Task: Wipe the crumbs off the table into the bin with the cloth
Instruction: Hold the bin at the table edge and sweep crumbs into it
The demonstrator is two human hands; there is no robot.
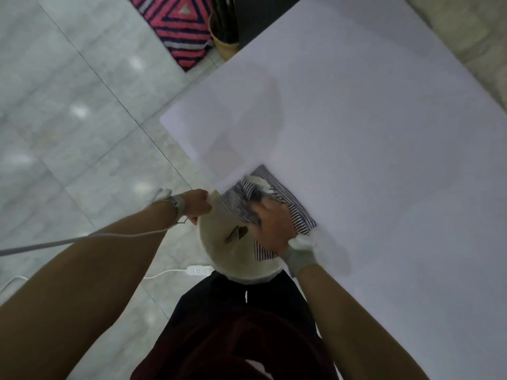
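With your left hand (196, 202) gripping the bin (233, 242) rim beneath the table (356, 119) edge and your right hand (270, 227) pressing the striped cloth (297, 215) flat at that edge, sweep steadily so crumbs, probably the brown flecks inside, fall in.

White table (356, 119), plain and pale all over. The cloth (300, 219) shows thin navy-and-white stripes. The bin (219, 242) is cream, with a few reddish-brown bits inside. Grey wristbands (301, 256) on both arms. Below, pale grey marbled floor (68, 105), and a rug (183, 28) in pink, navy and grey triangles. Dark maroon clothing (241, 338).
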